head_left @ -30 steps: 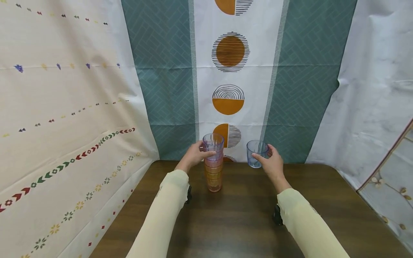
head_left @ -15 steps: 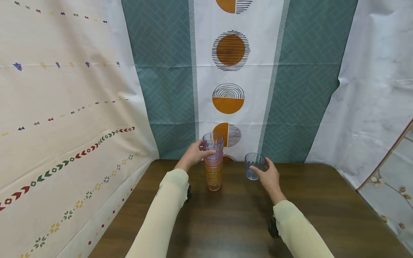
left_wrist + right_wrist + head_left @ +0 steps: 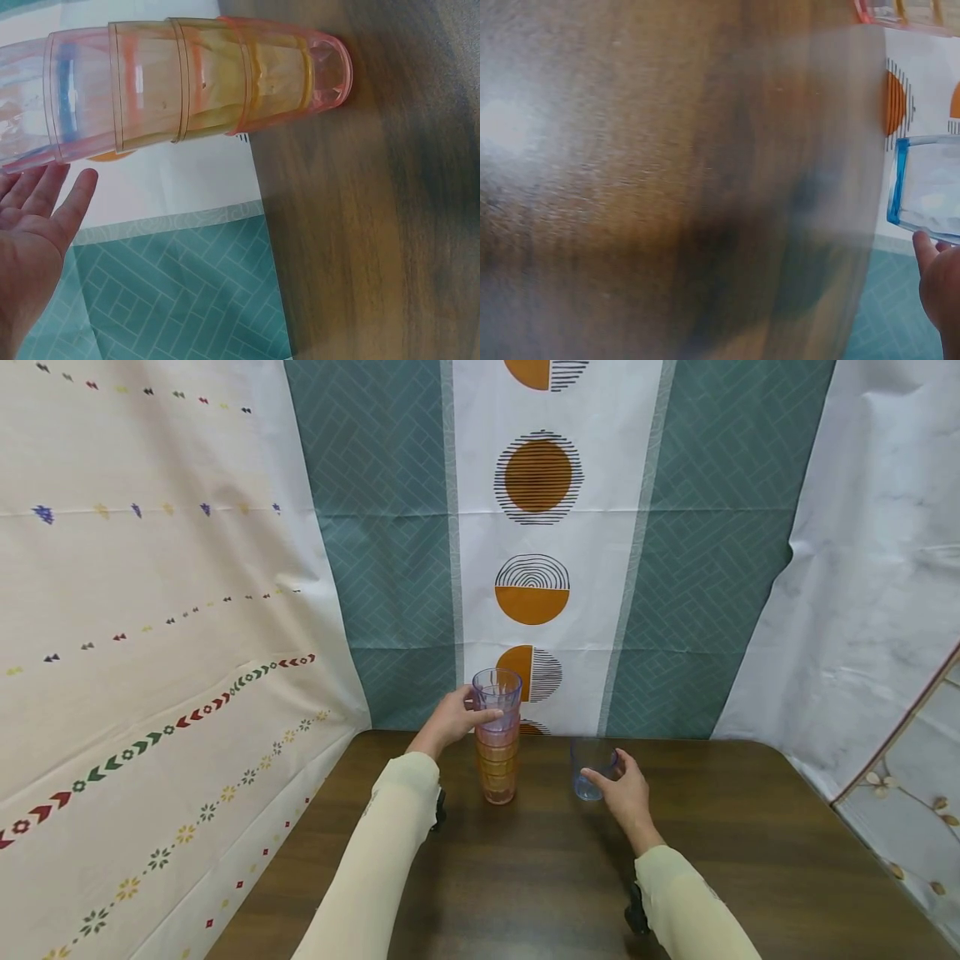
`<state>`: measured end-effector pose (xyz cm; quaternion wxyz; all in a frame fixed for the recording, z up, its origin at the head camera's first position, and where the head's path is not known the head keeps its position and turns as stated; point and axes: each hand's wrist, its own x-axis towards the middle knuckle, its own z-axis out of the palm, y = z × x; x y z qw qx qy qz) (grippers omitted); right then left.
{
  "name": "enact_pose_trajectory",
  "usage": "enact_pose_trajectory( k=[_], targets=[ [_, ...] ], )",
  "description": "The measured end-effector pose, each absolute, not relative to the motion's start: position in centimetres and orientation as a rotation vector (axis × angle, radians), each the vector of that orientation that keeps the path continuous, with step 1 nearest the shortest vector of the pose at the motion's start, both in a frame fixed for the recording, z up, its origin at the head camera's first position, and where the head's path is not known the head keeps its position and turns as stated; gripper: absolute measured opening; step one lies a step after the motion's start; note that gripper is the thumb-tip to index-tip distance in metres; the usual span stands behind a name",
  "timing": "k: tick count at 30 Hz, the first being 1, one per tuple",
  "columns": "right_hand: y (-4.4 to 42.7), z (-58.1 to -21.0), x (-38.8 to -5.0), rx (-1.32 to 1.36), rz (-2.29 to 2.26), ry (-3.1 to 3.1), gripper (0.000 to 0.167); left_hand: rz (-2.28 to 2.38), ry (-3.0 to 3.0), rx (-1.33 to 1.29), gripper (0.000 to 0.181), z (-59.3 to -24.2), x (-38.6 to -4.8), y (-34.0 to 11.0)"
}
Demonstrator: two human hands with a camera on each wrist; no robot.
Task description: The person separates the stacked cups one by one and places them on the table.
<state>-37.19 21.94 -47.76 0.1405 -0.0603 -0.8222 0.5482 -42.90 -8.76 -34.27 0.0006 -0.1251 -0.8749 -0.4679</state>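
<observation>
A tall stack of nested clear tumblers (image 3: 498,756), pink and amber below with a purple-tinted one on top, stands upright on the brown table (image 3: 517,893). My left hand (image 3: 453,722) holds the top tumbler, thumb across its front and fingers behind. In the left wrist view the stack (image 3: 210,79) lies sideways across the picture, the left hand (image 3: 34,240) at its upper end. To the right of the stack, my right hand (image 3: 626,789) grips a single clear blue tumbler (image 3: 587,785), upright. Whether its base (image 3: 898,180) touches the table I cannot tell.
Behind the table's far edge hangs a green and white cloth (image 3: 397,568) with orange circles. A cream patterned cloth (image 3: 150,735) borders the left side, and a pale marbled cloth (image 3: 862,610) the right.
My right hand has lowered the blue tumbler from beside the stack's upper part to near the table. The left hand and the stack have stayed in place.
</observation>
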Motion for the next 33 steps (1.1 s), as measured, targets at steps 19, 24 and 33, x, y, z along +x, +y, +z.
enact_pose_trajectory(
  k=[19, 24, 33],
  targets=[
    [22.8, -50.1, -37.0, -0.102, 1.463, -2.546, 0.096, -1.495, -2.745, -0.385, 0.083, -34.2, -42.6, -8.8],
    [22.9, -50.2, -37.0, -0.104, 1.391, -2.589, 0.094, -1.489, -2.75, -0.389, 0.081, -34.3, -42.6, -8.9],
    [23.0, -50.1, -37.0, -0.095, 1.389, -2.582, 0.092, -1.494, -2.743, -0.385, 0.084, -34.2, -42.5, -8.7]
  ],
)
